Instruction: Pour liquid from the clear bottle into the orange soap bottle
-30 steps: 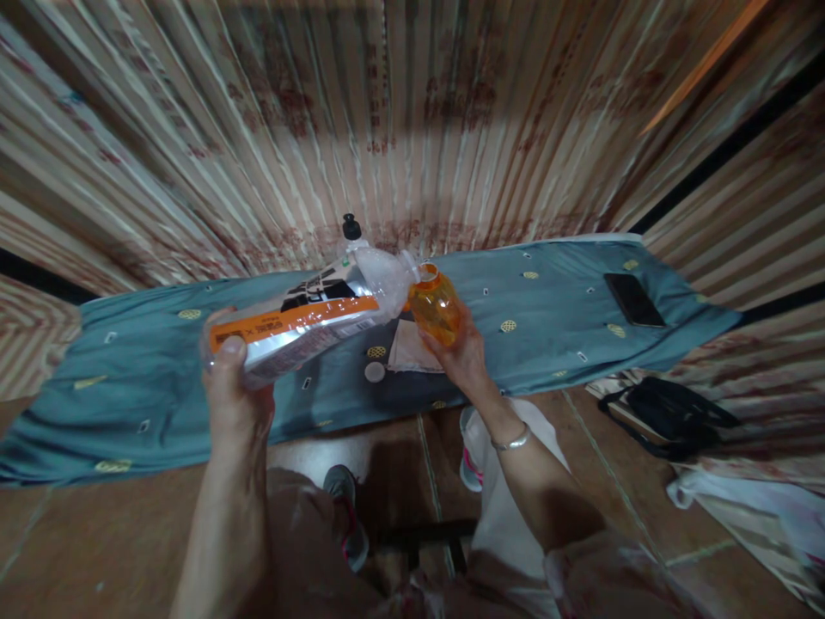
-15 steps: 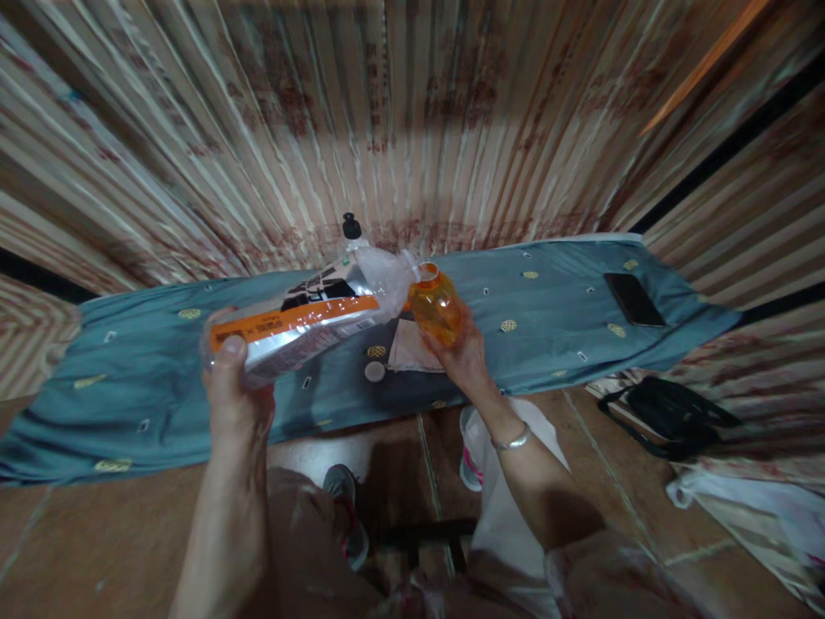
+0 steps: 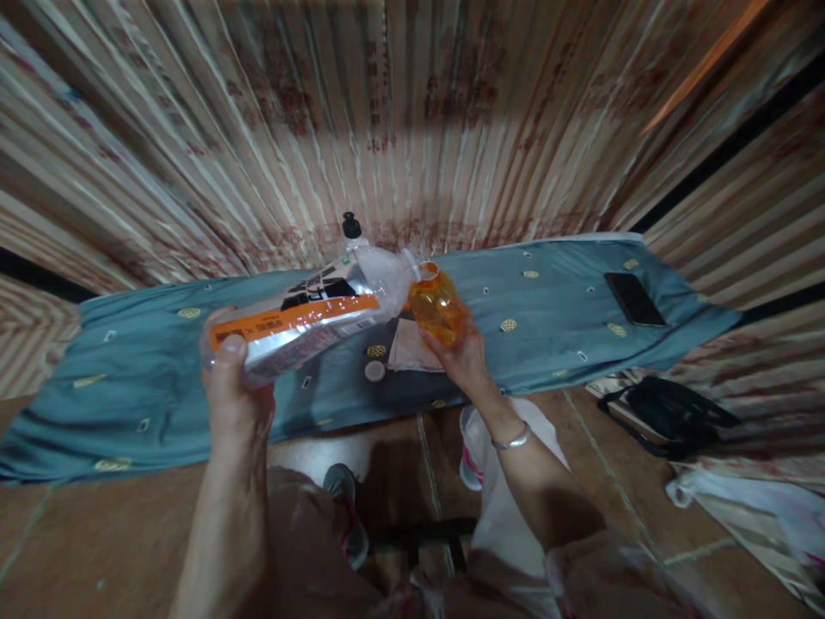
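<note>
In my left hand point(image 3: 240, 378) is the base end of a large clear plastic bottle point(image 3: 309, 322) with an orange and silver label. The bottle is tilted, nearly lying on its side, its neck toward the right. My right hand point(image 3: 465, 357) is wrapped round a small orange see-through bottle point(image 3: 436, 305), whose open mouth faces up and is at the mouth of the large bottle. Whether the two mouths touch I cannot tell. Behind the large bottle shows a black pump top point(image 3: 351, 226); its body is mostly hidden.
A blue-green cloth point(image 3: 547, 309) covers the long table. On it lie a round white cap point(image 3: 375, 371), a folded pale cloth or tissue point(image 3: 412, 348) and a black phone point(image 3: 634, 299). A black bag point(image 3: 670, 413) sits on the floor at right. Pleated curtains point(image 3: 412, 129) hang behind.
</note>
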Action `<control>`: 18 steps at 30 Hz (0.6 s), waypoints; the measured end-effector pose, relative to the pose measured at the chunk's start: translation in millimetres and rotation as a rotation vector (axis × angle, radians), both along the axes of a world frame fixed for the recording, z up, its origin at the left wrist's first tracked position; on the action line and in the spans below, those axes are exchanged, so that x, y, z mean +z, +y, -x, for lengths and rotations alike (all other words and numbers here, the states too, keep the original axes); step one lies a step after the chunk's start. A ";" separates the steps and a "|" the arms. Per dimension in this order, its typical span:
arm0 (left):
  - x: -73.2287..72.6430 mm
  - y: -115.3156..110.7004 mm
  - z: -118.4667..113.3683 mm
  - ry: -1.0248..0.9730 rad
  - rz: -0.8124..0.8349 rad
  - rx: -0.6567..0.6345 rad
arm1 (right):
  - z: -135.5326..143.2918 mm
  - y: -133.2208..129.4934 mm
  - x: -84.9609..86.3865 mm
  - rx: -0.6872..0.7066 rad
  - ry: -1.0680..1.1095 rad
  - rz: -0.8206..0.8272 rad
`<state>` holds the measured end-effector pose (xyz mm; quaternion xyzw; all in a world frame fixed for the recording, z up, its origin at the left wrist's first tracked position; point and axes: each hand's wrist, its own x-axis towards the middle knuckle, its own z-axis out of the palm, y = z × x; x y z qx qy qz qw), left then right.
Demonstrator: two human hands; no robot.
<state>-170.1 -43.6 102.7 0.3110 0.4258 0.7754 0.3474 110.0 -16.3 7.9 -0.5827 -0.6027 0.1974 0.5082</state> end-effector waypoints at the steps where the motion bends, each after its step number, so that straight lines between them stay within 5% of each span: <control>1: -0.4 0.1 0.4 0.005 -0.002 -0.008 | -0.2 -0.2 0.2 0.006 -0.002 0.000; 18: -2.3 -0.1 2.6 0.035 -0.012 -0.035 | 2.8 -1.9 3.4 -0.005 0.017 0.014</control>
